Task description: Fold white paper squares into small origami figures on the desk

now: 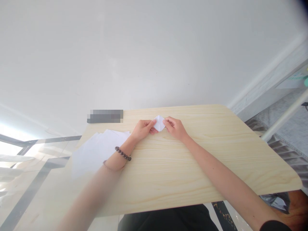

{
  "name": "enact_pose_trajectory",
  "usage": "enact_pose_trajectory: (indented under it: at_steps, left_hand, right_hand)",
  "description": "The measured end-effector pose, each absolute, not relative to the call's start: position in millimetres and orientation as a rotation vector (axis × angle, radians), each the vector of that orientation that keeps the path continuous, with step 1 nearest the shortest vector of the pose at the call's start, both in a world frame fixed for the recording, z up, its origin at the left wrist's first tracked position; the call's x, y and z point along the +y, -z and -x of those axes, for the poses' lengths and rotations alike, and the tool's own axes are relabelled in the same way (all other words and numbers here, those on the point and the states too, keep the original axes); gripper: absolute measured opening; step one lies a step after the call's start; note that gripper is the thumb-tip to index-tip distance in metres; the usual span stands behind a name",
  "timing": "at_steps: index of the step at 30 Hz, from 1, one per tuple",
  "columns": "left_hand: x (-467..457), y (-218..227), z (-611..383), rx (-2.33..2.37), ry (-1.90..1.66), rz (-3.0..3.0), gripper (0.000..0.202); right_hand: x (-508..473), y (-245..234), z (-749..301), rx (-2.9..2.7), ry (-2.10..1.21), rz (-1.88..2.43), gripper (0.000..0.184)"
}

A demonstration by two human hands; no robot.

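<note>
Between my two hands is a small folded piece of white paper (159, 124), roughly diamond-shaped with a crease down its middle. My left hand (144, 129) pinches its left corner, thumb on top and fingers beneath. On the opposite side, the thumb and forefinger of my right hand (174, 126) grip the right corner. The paper is held just over the wooden tabletop, near the back of the table. Dark beads circle my left wrist.
Several loose white sheets (96, 154) lie fanned out on the left of the light wooden table (216, 154), partly behind my left forearm. A dark blurred-out rectangle (105, 116) is at the back left edge. The white wall (154, 54) rises right behind the table.
</note>
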State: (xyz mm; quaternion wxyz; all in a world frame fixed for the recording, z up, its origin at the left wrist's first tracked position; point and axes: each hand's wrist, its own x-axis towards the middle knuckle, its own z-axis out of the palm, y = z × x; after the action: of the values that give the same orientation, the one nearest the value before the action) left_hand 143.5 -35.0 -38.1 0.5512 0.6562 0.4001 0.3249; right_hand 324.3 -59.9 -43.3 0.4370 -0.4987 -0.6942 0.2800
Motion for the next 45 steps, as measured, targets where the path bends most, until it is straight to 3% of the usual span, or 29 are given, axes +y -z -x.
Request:
enact_pose_trajectory:
  at_steps: [45]
  left_hand:
    - [-38.8,34.1,-143.6,1.005,-0.673,-1.752,0.036]
  right_hand:
    - [-59.5,44.5,-324.4,-1.782,-0.683,1.247,0.029]
